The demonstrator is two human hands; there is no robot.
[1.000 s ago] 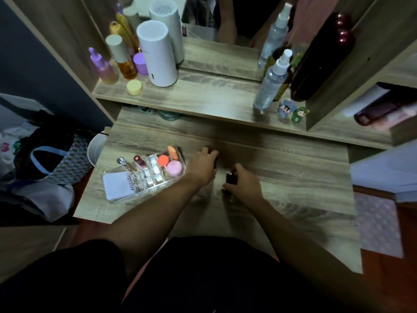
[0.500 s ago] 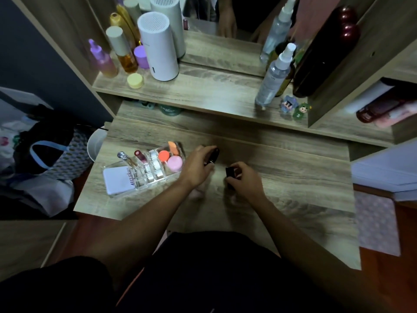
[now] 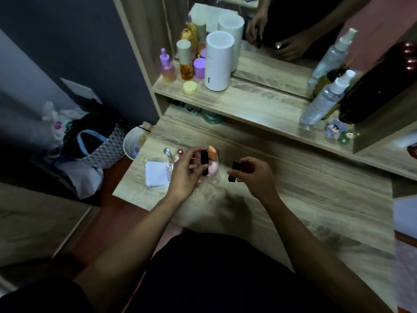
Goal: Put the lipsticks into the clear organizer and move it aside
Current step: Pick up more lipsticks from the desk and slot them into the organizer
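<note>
My left hand (image 3: 186,172) holds a black lipstick (image 3: 204,161) upright, raised over the right part of the clear organizer (image 3: 158,162). My right hand (image 3: 253,175) grips a second black lipstick (image 3: 234,171), lifted off the wooden desk (image 3: 304,199) just right of the organizer. The organizer sits at the desk's left end. It holds a silver-capped tube (image 3: 167,152), a red-capped tube (image 3: 180,152), an orange sponge (image 3: 212,152), a pink sponge (image 3: 213,169) and a white card (image 3: 158,173). My left hand hides its middle slots.
A raised shelf (image 3: 248,107) behind the desk carries a white cylinder (image 3: 218,62), purple and amber bottles (image 3: 186,62), a yellow jar (image 3: 190,87), a spray bottle (image 3: 322,102) and small figurines (image 3: 340,132). A mirror stands above. Left of the desk are a white bin (image 3: 132,142) and a bag (image 3: 94,141).
Both hands have lifted their lipsticks off the desk. The left hand has carried its lipstick leftward over the organizer. The camera has swung left.
</note>
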